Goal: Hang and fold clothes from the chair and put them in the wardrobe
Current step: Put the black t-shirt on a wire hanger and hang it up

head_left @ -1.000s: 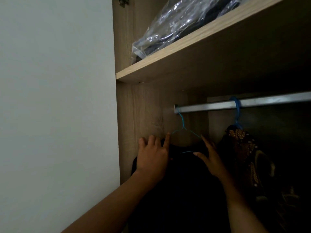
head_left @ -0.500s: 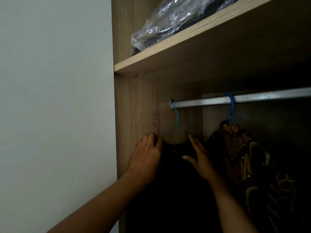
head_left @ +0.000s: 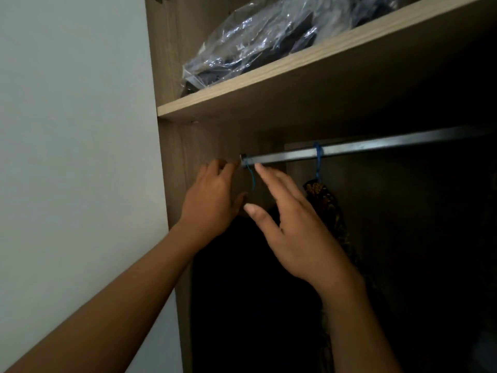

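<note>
A black garment hangs on a thin blue hanger hooked at the left end of the metal wardrobe rail. My left hand is raised beside the hanger's hook, fingers relaxed and near the rail's end, holding nothing. My right hand is lifted in front of the garment, fingers straight and pointing up toward the rail, apart from the hanger. The garment's shoulders are hidden behind both hands.
A brown patterned garment hangs on a second blue hanger just to the right. A wooden shelf above carries a clear plastic bag of dark clothes. The wardrobe's side panel and a white wall stand left.
Both hands have left the black garment's shoulders and risen toward the rail. The view has moved closer and tilted up.
</note>
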`<state>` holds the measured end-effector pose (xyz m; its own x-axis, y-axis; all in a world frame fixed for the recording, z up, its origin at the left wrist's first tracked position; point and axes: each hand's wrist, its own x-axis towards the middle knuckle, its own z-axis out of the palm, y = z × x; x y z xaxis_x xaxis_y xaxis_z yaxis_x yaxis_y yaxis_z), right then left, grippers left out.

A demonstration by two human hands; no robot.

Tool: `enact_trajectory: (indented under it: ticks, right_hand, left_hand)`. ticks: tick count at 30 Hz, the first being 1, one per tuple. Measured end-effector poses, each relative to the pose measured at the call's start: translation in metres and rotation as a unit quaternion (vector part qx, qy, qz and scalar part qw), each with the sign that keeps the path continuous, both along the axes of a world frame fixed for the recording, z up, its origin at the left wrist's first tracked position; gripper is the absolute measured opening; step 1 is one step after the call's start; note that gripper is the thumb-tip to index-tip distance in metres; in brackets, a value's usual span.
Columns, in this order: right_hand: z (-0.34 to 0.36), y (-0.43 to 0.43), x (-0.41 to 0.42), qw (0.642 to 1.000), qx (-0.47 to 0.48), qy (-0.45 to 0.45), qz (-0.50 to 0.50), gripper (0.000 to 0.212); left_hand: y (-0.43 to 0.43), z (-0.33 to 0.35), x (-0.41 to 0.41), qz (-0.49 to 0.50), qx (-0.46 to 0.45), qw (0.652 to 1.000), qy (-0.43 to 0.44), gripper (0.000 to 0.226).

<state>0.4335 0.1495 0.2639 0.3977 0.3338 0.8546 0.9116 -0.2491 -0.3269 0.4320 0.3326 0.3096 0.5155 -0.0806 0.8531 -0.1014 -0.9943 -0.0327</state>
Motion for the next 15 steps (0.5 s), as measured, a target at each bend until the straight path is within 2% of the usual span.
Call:
enact_trajectory:
  ticks: [2, 5, 7, 10, 12, 15]
  right_hand:
    - [0.013, -0.032, -0.025, 1.000, 0.016, -0.007, 0.001, 0.058]
    - [0.026, -0.080, -0.023, 0.997, 0.052, 0.058, -0.018, 0.047]
    - [0.025, -0.103, 0.008, 0.990, 0.061, 0.111, -0.059, 0.045]
    - [0.011, -0.109, 0.073, 0.977, 0.080, 0.181, -0.075, 0.058]
    - [-0.003, -0.104, 0.103, 0.975, 0.066, 0.210, -0.037, 0.069]
    - [-0.014, -0.090, 0.129, 0.971, 0.053, 0.233, -0.009, 0.085]
  left_hand:
    - [-0.017, 0.005, 0.001, -0.015, -0.001, 1.000, -0.011, 0.064]
    - [-0.045, 0.008, 0.002, -0.039, -0.004, 0.999, -0.014, 0.063]
    - [-0.064, 0.009, -0.002, -0.064, 0.001, 0.998, 0.019, 0.065]
    - [-0.088, 0.006, -0.004, -0.097, 0.020, 0.991, 0.094, 0.071]
    - [-0.097, 0.002, -0.005, -0.111, 0.034, 0.983, 0.141, 0.073]
    - [-0.097, -0.004, -0.001, -0.133, 0.041, 0.966, 0.218, 0.052]
